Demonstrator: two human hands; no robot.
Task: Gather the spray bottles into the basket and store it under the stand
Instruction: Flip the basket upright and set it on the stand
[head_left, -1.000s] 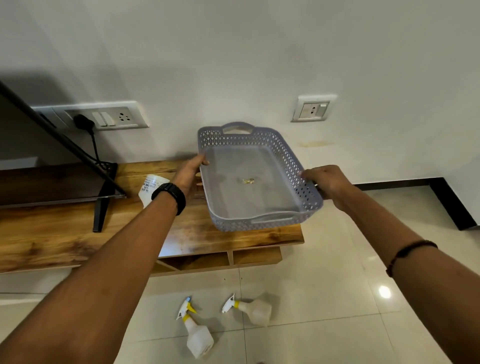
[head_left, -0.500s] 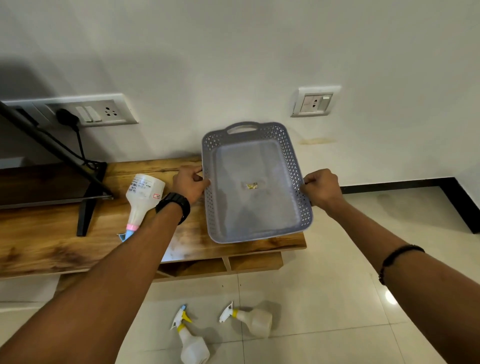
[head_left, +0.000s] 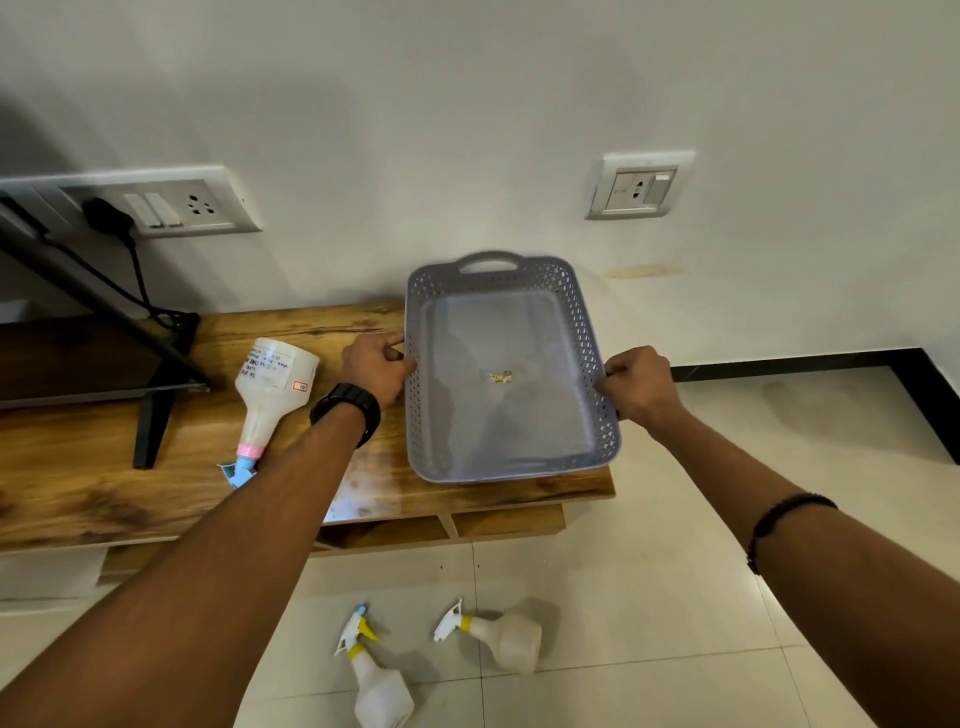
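A grey perforated basket (head_left: 597, 405) lies at the right end of the wooden stand (head_left: 156, 478), holding only a small scrap. My left hand (head_left: 376, 366) grips its left rim and my right hand (head_left: 636, 384) grips its right rim. One white spray bottle with a pink and blue nozzle (head_left: 267, 395) lies on the stand left of my left hand. Two more white spray bottles lie on the floor tiles in front of the stand: one with a yellow collar (head_left: 376, 680) and another (head_left: 501, 639) to its right.
A black TV leg (head_left: 153, 421) and screen edge stand on the stand's left part, with a cable running to a wall socket panel (head_left: 171, 208). Another socket (head_left: 639, 187) is on the wall at right. Open shelves (head_left: 498, 525) show under the stand top.
The basket has come down from a raised tilt towards the stand's right end, with both hands still on its rims. The bottle on the stand is now fully in view.
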